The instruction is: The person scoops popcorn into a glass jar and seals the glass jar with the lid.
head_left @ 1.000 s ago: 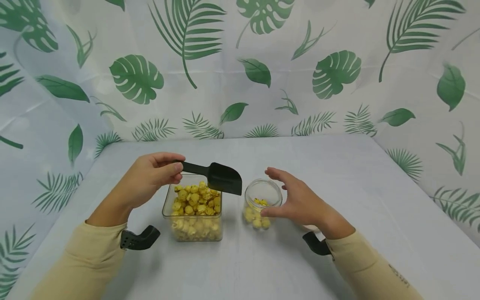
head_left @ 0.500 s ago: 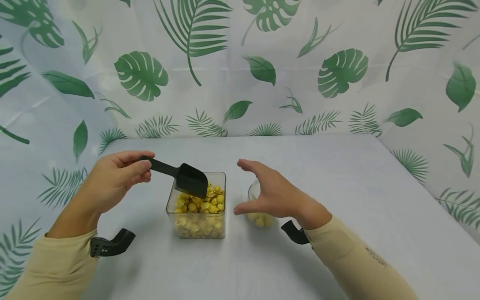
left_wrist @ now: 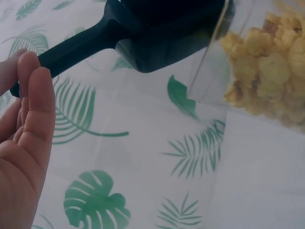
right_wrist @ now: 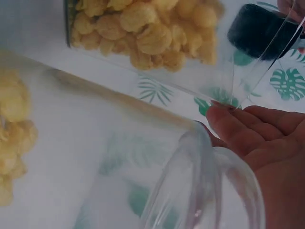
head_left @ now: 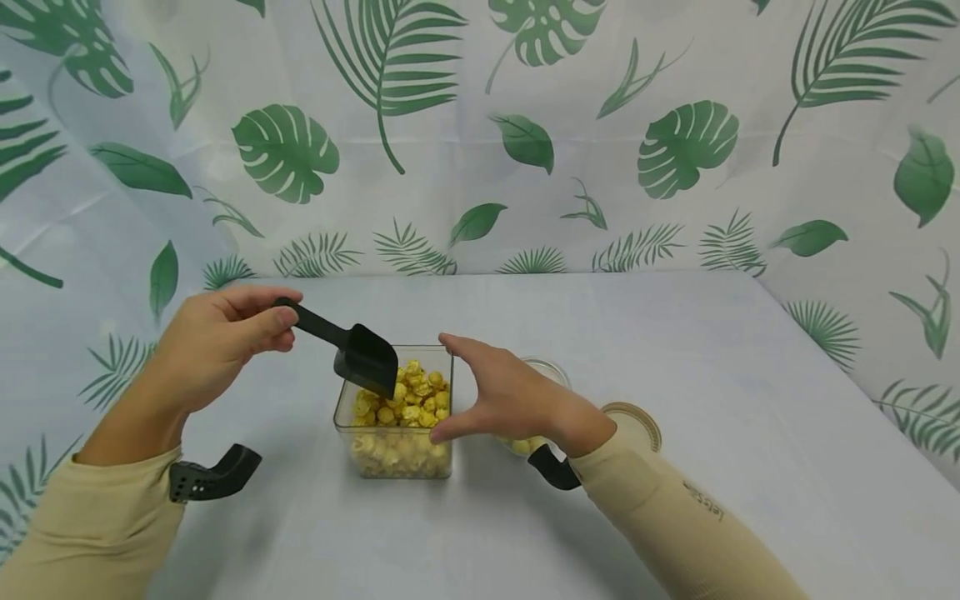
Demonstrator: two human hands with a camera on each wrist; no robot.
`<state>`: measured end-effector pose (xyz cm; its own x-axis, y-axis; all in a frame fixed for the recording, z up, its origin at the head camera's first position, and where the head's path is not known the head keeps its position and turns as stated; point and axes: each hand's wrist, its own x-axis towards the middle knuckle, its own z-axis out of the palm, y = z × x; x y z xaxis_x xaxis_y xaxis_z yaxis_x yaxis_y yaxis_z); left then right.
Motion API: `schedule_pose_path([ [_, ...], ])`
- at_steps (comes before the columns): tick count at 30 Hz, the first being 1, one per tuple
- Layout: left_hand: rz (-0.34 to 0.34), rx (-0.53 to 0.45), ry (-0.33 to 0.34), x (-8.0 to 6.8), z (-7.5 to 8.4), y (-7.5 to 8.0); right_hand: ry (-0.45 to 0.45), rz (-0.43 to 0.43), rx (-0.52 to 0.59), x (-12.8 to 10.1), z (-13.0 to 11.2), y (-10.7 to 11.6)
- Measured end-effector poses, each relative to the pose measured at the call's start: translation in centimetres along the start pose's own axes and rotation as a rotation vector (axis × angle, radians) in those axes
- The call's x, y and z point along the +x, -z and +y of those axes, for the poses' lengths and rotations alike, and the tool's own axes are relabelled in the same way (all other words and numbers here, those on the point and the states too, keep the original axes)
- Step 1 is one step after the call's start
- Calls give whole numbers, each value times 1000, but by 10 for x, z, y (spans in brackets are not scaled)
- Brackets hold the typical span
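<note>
My left hand (head_left: 213, 342) pinches the matte black plastic scoop (head_left: 352, 354) by its handle, blade dipped into the square clear tub (head_left: 396, 454) of knobbly yellow popcorn (head_left: 408, 400). My right hand (head_left: 510, 396), fingers spread, touches the tub's right wall, mid-bench.

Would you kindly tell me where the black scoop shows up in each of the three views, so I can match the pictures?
Head: the black scoop sits left of centre, its bowl tipped into the square popcorn container, its handle held by the left hand.
Left wrist: the scoop runs along the top edge.
Right wrist: its bowl shows at the top right, seen through clear plastic.
Shared landmark: the popcorn container.
</note>
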<state>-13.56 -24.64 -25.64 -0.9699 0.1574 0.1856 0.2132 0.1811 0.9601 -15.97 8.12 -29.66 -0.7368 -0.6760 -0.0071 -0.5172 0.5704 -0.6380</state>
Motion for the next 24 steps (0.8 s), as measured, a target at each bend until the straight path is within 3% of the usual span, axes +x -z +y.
schedule_pose_path([
  [5, 24, 293, 0, 3, 12, 1, -8, -2, 2, 1, 0, -2],
  [9, 28, 472, 23, 7, 24, -2, -11, 2, 1, 0, 0, -2],
  [18, 17, 662, 54, 12, 42, -9, -7, 13, 2, -1, 0, -2],
  [24, -40, 686, 32, 16, 46, -22, -7, 9, 11, 0, 1, -3],
])
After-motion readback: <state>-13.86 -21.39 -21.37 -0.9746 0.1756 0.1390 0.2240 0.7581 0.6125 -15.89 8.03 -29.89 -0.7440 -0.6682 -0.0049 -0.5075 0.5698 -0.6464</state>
